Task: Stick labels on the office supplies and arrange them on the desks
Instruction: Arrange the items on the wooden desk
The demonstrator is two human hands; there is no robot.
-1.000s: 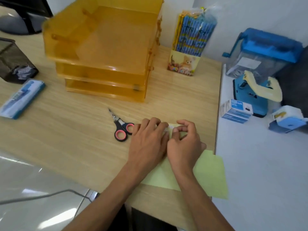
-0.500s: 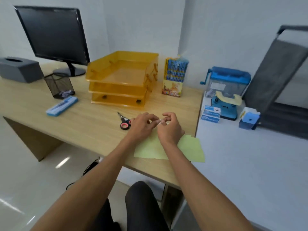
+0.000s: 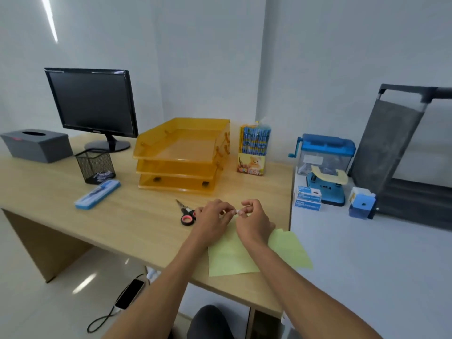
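A small white label (image 3: 237, 211) is pinched between my left hand (image 3: 212, 220) and my right hand (image 3: 253, 222), a little above the wooden desk (image 3: 137, 223). Under my wrists lies a pale green label sheet (image 3: 227, 258). Small scissors with black and pink handles (image 3: 186, 212) lie just left of my left hand. Behind them stands an orange stacked letter tray (image 3: 182, 156), with a pack of pencils (image 3: 254, 149) to its right. A blue pen case (image 3: 97, 194) and a black mesh pen cup (image 3: 96, 166) sit further left.
A monitor (image 3: 94, 105) and grey tissue box (image 3: 36, 145) stand at the back left. On the white desk (image 3: 367, 265) to the right are a blue shredder (image 3: 325, 152), blue tape dispenser (image 3: 327, 189), staple boxes (image 3: 307, 198), a blue sharpener (image 3: 362, 203) and a dark rack (image 3: 401, 152). A phone (image 3: 129, 293) lies on the floor.
The view has pulled back and tilted up, showing the whole room. Both hands have lifted from the green sheet and now pinch a small label between their fingertips.
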